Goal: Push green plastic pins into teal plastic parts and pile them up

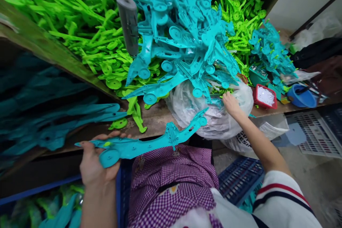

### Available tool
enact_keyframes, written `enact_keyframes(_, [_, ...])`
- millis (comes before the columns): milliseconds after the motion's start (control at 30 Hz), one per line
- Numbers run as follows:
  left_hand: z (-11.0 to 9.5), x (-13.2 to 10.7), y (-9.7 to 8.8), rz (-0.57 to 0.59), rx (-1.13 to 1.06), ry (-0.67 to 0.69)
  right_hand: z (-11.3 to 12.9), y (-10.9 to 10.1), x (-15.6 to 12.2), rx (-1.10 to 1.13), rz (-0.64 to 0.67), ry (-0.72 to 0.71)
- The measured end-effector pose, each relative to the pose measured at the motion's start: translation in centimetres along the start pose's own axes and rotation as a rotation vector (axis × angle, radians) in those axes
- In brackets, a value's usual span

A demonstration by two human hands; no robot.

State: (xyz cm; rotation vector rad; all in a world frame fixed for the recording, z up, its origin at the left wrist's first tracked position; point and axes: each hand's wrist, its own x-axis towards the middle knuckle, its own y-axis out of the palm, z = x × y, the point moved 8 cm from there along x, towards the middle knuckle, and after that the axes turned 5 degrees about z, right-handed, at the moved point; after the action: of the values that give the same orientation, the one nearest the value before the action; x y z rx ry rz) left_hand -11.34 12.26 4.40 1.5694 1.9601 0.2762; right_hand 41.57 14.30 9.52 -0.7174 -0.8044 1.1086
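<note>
My left hand is closed round one end of a long turquoise plastic part, which stretches to the right above my lap. Near the held end are a round disc and a small bright green piece. My right hand reaches to the opening of a clear plastic bag, its fingers bunched together at a heap of small green pieces. What those fingertips grip is too small to make out. Just beyond, a large pile of similar turquoise parts overhangs the bag.
Long green plastic parts are heaped at the left behind a wooden board. A grey tool hangs over the pile. On the right stand a red tray with white pieces and a blue bowl. Crates lie below.
</note>
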Motion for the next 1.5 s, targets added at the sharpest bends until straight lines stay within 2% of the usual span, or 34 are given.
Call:
enact_keyframes(67, [0.3,0.0,-0.1,0.013,-0.006,0.000,0.8,-0.4,-1.1,-0.050,0.052,0.006])
enact_keyframes(133, [0.6,0.1,0.2,0.032,-0.013,-0.003,2.0,0.3,-3.1,-0.022,0.121,0.001])
enact_keyframes(267, [0.5,0.4,1.2,0.063,-0.007,0.014,3.8,5.4,-8.1,0.450,0.314,0.052])
enact_keyframes(333, [0.2,0.7,1.9,0.078,0.010,0.029,3.6,7.8,-9.7,0.600,0.315,0.116])
enact_keyframes(400, [-0.2,1.1,2.7,0.102,0.024,0.039,3.0,8.8,-10.3,0.606,0.240,0.154])
enact_keyframes(500, [-0.9,1.5,4.0,0.144,0.023,0.058,2.5,8.5,-10.3,0.489,0.127,0.140])
enact_keyframes(633, [-1.3,1.7,5.1,0.166,0.007,0.070,2.5,8.2,-10.2,0.426,0.119,0.095])
enact_keyframes(800, [-1.2,2.1,5.1,0.188,-0.023,0.067,1.5,8.8,-10.4,0.526,0.073,0.148])
enact_keyframes(933, [-1.1,2.6,5.0,0.238,-0.017,0.079,2.1,9.0,-10.1,0.449,0.088,0.081])
enact_keyframes(1100, [-1.1,3.1,5.0,0.239,-0.021,0.083,4.4,8.9,-9.2,0.163,0.179,-0.138])
enact_keyframes(1233, [-0.8,3.4,5.0,0.264,-0.036,0.074,5.5,9.4,-8.3,-0.043,0.327,-0.272])
enact_keyframes(1367, [-0.4,3.7,4.5,0.245,-0.045,0.065,5.9,10.1,-7.3,-0.111,0.456,-0.344])
enact_keyframes(1500, [-0.1,3.8,4.3,0.232,-0.030,0.052,6.1,10.6,-6.9,-0.164,0.522,-0.352])
